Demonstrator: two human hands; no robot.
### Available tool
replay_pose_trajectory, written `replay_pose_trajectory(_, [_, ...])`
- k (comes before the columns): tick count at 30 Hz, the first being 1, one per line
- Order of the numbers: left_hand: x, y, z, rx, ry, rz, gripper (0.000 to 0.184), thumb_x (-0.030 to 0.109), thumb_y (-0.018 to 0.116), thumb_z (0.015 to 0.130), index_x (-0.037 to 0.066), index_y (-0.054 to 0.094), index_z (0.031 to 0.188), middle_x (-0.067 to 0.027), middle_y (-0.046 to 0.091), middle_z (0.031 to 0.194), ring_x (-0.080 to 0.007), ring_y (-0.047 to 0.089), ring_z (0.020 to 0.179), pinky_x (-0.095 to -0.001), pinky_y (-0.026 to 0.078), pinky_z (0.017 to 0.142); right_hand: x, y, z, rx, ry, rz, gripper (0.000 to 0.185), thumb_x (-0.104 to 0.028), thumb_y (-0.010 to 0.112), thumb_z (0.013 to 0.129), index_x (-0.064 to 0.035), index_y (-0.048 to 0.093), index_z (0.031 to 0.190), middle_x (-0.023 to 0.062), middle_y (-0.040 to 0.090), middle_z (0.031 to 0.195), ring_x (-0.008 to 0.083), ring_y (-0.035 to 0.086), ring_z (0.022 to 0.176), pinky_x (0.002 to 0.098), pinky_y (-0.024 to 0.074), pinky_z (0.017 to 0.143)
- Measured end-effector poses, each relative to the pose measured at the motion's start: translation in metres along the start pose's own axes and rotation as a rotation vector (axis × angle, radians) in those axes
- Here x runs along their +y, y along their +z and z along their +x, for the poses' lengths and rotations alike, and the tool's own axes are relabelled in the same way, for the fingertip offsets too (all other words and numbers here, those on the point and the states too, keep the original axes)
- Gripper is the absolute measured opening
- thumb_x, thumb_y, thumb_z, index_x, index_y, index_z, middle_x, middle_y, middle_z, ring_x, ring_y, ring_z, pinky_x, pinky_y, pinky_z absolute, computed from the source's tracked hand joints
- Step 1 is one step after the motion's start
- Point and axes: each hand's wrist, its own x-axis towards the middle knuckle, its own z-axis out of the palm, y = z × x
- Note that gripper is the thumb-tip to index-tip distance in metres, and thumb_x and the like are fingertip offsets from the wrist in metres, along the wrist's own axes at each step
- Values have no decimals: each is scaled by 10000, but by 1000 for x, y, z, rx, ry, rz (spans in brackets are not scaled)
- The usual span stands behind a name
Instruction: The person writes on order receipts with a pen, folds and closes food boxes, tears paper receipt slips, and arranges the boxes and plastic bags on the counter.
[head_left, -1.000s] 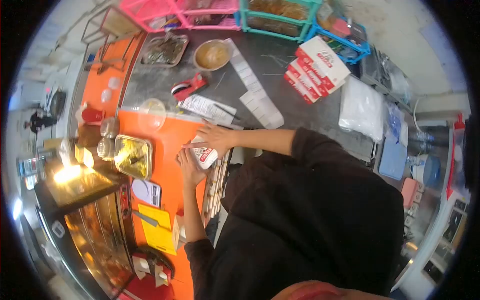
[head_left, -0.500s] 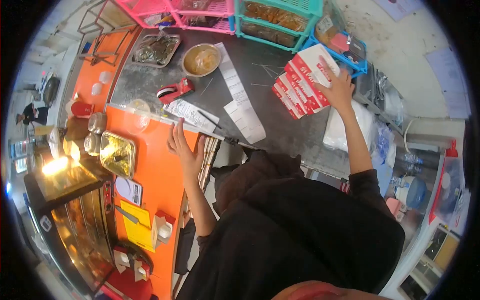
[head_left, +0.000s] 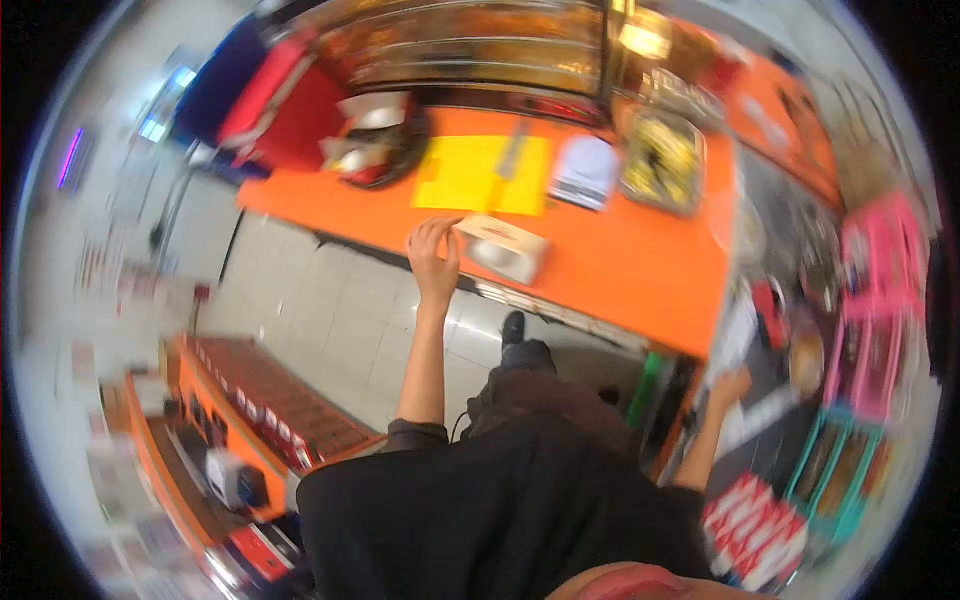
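Note:
My left hand (head_left: 435, 258) reaches over the front edge of the orange counter, its fingers apart and curved. Its fingertips are at the left flap of a small open cardboard box (head_left: 512, 262) with something white and round inside; a firm hold on it does not show. Behind the box lies a yellow cutting board (head_left: 450, 170) with a knife (head_left: 512, 150) on it. On the right, my right hand (head_left: 732, 386) is closed and blurred above the dark counter. Whether anything is in it cannot be seen.
A kitchen scale (head_left: 584, 170) and a metal tray of yellow food (head_left: 662, 160) stand on the orange counter (head_left: 630, 265). Behind is a glass display case (head_left: 470, 60). Red-and-white boxes (head_left: 755, 530) and pink baskets (head_left: 880, 300) are at right.
My view has swung left, toward the orange counter. My right hand has left the red-and-white boxes and closed. My left hand has moved to the small cardboard box.

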Motion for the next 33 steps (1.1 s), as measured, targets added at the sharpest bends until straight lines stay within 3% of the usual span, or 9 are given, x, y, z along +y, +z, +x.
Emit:
replay_pose_trajectory(4, [-229, -47, 41, 382, -683, -202, 180, 80, 536, 894, 7, 678, 978, -128, 702, 931, -262, 648, 948, -364, 494, 806, -133, -49, 4, 102, 41, -136, 365, -206, 594, 843, 50, 590, 1101, 256, 592, 1080, 412, 575, 1002, 481, 455, 897])
replay_pose_trajectory(10, [-488, -5, 139, 123, -1224, -240, 541, 380, 574, 906, 69, 456, 1333, -116, 580, 1195, -297, 601, 972, -461, 529, 762, -210, -14, 22, 17, 263, -223, 263, -170, 534, 855, -10, 599, 1053, 213, 574, 999, 373, 566, 991, 484, 472, 822])
replay_pose_trajectory(17, [-576, 26, 205, -191, -1100, -423, 512, 378, 545, 892, -4, 545, 1234, -207, 613, 1160, -410, 632, 917, -494, 562, 697, -325, -28, 5, -34, -32, -18, 204, -101, 546, 852, 0, 617, 1014, 192, 583, 987, 359, 584, 911, 429, 472, 810])
replay_pose_trajectory(19, [-667, 48, 187, -395, -424, 284, 427, 354, 584, 864, 14, 595, 1122, -200, 644, 1080, -373, 643, 885, -456, 535, 663, -326, -35, -9, -68, -65, 51, 212, -91, 559, 850, 22, 624, 1017, 192, 598, 1008, 356, 599, 918, 417, 480, 825])
replay_pose_trajectory(22, [-710, 55, 162, -129, 173, 188, 440, 337, 780, 679, 77, 616, 995, -140, 637, 897, -356, 624, 779, -438, 507, 629, -300, -38, -32, -149, 92, 226, 223, -128, 614, 865, 17, 626, 1033, 180, 620, 996, 324, 595, 955, 373, 466, 871])
replay_pose_trajectory(23, [-730, 58, 149, -157, -133, -144, 473, 348, 798, 676, 93, 614, 1029, -118, 647, 927, -325, 627, 771, -417, 514, 625, -275, -28, -44, -56, 75, 164, 249, -156, 639, 858, 17, 627, 1037, 183, 625, 1004, 331, 603, 950, 395, 473, 861])
replay_pose_trajectory(29, [-615, -20, 138, -160, 227, 17, 440, 181, 677, 851, -28, 559, 1219, -145, 636, 1123, -278, 641, 965, -363, 588, 715, -267, -62, -79, 102, 395, -51, 133, -166, 597, 845, -62, 665, 895, 158, 597, 982, 355, 579, 961, 436, 466, 835])
replay_pose_trajectory(31, [-477, -44, 139, -84, -588, -431, 411, 184, 585, 912, -10, 522, 1269, -196, 599, 1184, -304, 643, 946, -370, 602, 615, -246, -68, -78, 143, 498, -46, 113, -153, 591, 834, -90, 670, 883, 151, 590, 939, 347, 590, 917, 439, 482, 781])
replay_pose_trajectory(33, [-408, -65, 139, -95, -763, -259, 388, 156, 514, 942, -28, 494, 1283, -227, 573, 1196, -319, 633, 953, -394, 612, 615, -211, -65, -73, 172, 583, -49, 87, -131, 613, 833, -75, 675, 808, 164, 612, 890, 343, 609, 853, 435, 491, 759])
